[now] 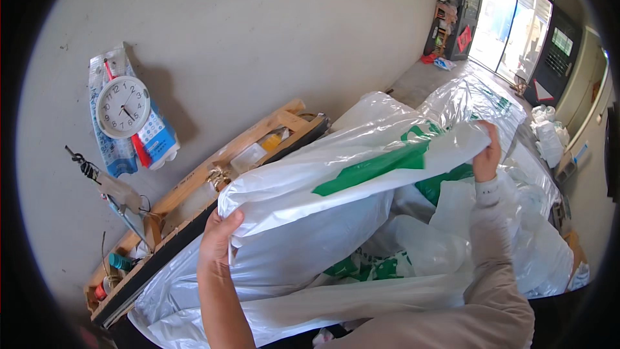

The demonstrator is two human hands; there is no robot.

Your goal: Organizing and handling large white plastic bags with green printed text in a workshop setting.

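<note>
A large white plastic bag (pixel 284 196) with green printing is stretched between my two hands. My left hand (pixel 219 232) grips its near left corner, thumb on top and the other fingers mostly hidden behind the film. At the far right end, my right hand (pixel 487 155) pinches the bag's edge. Below the raised bag, more white plastic film (pixel 290 271) spreads out in loose folds. Among those folds lie crumpled white and green plastic pieces (pixel 368 265). Clear, shiny plastic (pixel 475 100) covers the pile's far end.
A wooden ledge (pixel 187 194) with small items runs along the wall on the left. Above it hang a round clock (pixel 123 106) and a calendar (pixel 155 136). A glass door (pixel 510 19) stands at the far right. White bundled bags (pixel 549 132) lie at the right side.
</note>
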